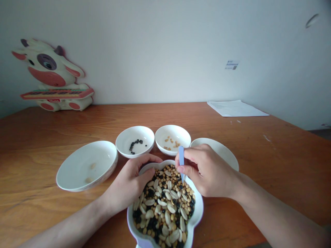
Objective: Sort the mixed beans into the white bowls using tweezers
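Note:
A white, wavy-edged container holds mixed peanuts, yellow soybeans and black beans. My left hand grips its upper left rim, thumb inside and fingers along the outer edge. Between the thumb and fingers of my right hand is a pair of light blue tweezers, tips pointing down among the beans near the container's upper right. Whether the tips pinch a bean is too small to tell. Beyond my hands stand a bowl with several black beans and a bowl with several yellow beans.
At the left a white bowl contains a few pale pieces. Partly behind my right hand sits another white bowl. A cow-shaped toy keyboard stands at the back left of the wooden table. Papers lie at the back right.

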A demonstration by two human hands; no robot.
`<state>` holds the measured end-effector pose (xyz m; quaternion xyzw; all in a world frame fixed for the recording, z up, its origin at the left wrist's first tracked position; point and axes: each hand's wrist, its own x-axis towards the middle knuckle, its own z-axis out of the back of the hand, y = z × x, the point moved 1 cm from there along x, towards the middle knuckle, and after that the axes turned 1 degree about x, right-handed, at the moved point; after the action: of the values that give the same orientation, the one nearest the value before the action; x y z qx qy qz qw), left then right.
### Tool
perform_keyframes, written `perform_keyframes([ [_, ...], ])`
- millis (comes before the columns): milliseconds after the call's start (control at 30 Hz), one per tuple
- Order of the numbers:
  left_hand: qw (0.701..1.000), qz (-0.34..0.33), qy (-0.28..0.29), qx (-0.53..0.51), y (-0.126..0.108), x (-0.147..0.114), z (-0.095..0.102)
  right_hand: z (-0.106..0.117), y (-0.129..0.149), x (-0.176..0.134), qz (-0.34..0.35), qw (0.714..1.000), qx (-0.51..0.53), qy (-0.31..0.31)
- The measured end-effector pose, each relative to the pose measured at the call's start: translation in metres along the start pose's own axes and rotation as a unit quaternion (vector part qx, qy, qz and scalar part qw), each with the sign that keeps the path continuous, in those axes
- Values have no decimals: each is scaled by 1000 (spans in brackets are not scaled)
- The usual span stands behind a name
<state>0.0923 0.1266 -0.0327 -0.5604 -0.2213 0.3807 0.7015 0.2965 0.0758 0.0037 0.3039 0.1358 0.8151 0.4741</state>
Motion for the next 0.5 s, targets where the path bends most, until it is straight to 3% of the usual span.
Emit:
perform_keyframes([
  [233,1000,-3,-6,13,-1,-1,0,1,0,-2,46,997,38,-43],
  [500,1000,-6,-2,1,2,0,1,-1,0,-2,35,999,31,-5],
])
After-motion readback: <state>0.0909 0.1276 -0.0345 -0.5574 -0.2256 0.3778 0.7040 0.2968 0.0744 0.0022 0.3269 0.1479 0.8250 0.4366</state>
